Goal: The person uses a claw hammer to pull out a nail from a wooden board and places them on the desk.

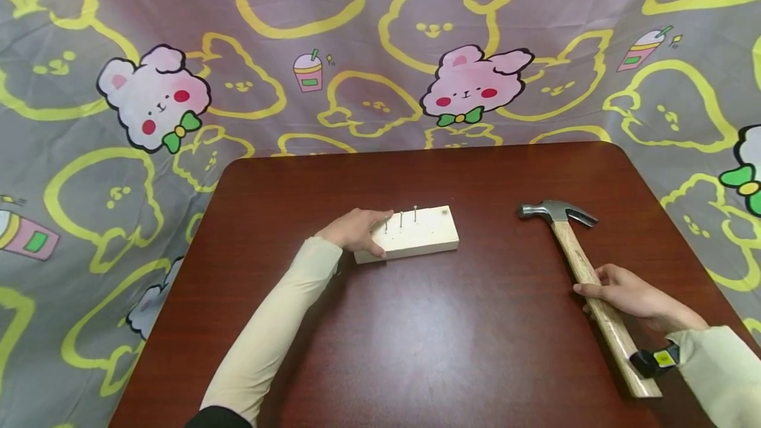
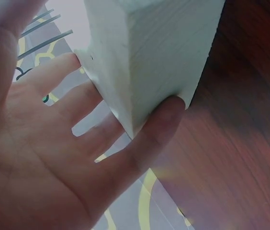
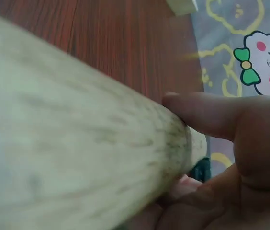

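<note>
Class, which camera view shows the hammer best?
The head view: it shows the hammer from claw to handle, with the right hand covering part. The right wrist view shows mainly blurred handle; the left wrist view, none.

Head camera looked forward and down over the table (image 1: 404,342); wrist close-ups shared its block (image 1: 419,230) (left) and hammer (image 1: 573,249) (right).
</note>
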`<state>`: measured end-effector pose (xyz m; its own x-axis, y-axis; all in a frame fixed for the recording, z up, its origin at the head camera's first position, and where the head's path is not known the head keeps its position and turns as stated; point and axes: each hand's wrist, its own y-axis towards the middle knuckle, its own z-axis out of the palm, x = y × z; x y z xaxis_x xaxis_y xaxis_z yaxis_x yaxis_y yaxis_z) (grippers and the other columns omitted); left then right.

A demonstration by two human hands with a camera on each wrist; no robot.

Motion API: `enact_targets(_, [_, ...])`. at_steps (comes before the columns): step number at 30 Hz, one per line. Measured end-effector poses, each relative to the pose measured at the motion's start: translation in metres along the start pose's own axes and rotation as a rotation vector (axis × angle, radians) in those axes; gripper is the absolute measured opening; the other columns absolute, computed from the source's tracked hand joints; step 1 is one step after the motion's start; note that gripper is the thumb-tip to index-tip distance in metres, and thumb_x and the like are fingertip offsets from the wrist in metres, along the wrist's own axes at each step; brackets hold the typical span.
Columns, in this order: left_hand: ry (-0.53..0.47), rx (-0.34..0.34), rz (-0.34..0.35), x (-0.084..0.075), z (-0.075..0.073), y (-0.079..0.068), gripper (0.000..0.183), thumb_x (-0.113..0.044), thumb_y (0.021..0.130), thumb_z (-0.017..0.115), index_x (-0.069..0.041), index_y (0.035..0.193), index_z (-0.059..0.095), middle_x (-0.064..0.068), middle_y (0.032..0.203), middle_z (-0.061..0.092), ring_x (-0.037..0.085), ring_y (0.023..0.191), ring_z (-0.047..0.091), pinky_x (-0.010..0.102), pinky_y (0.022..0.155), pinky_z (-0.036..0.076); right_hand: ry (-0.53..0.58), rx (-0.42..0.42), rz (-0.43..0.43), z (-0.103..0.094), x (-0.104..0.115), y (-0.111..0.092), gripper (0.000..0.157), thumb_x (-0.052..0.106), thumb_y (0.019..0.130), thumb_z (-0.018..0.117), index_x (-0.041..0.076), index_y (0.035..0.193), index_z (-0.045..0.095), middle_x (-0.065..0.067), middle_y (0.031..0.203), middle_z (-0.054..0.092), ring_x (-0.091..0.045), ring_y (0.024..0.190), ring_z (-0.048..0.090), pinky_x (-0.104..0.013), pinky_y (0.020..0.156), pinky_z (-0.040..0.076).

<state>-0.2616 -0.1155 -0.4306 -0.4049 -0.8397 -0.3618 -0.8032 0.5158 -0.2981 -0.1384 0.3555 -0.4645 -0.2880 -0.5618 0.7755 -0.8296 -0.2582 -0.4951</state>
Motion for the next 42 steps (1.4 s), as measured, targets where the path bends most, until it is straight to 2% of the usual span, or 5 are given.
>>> enact_targets(5, [0.002,0.002,0.0,0.0,-0.001,0.0,0.094,-0.031,0.071,0.085,-0.018,0.15,0.036,0.004,0.151,0.043,0.019,0.127,0.05,0.036,0.108,0.04,0.419,0.186,0.011,0.009,-0.001,0.002,0.025,0.016,0.102,0.045,-0.002,0.112,0.032,-0.005,0.094,0.063,-0.013,0.082,0.068,-0.035,0.076,0.058])
enact_targets(12, [-0.011,-0.003,-0.009,0.0,-0.001,0.0,0.095,-0.032,0.071,0.085,-0.019,0.15,0.035,0.005,0.151,0.043,0.02,0.128,0.048,0.038,0.108,0.04,0.748,0.241,-0.005,0.034,0.01,0.005,0.008,0.014,0.102,0.044,0.008,0.107,0.046,0.001,0.093,0.065,-0.008,0.084,0.065,-0.027,0.077,0.056])
enact_targets(17, [-0.029,-0.001,-0.014,0.001,0.0,0.0,0.094,-0.031,0.071,0.085,-0.019,0.15,0.035,0.003,0.152,0.042,0.021,0.136,0.044,0.039,0.111,0.037,0.911,0.272,-0.083,0.051,0.012,0.008,0.006,0.01,0.104,0.038,0.008,0.107,0.042,-0.002,0.091,0.064,-0.01,0.081,0.065,-0.024,0.075,0.055])
enact_targets(32, [-0.068,0.016,-0.023,0.001,0.004,-0.002,0.092,-0.029,0.075,0.083,-0.02,0.152,0.032,0.002,0.154,0.038,0.019,0.138,0.04,0.039,0.113,0.035,1.134,0.292,-0.23,0.063,0.01,0.005,0.013,0.006,0.105,0.031,0.007,0.117,0.036,-0.002,0.101,0.06,-0.011,0.085,0.064,-0.023,0.076,0.055])
enact_targets(42, [-0.053,0.0,0.026,0.005,0.004,-0.005,0.09,-0.032,0.079,0.079,-0.012,0.152,0.031,0.006,0.154,0.038,0.023,0.143,0.035,0.04,0.117,0.029,0.958,0.203,-0.475,0.068,0.035,0.0,0.019,-0.002,0.103,0.03,0.007,0.118,0.038,0.003,0.099,0.057,-0.007,0.082,0.058,-0.019,0.071,0.053])
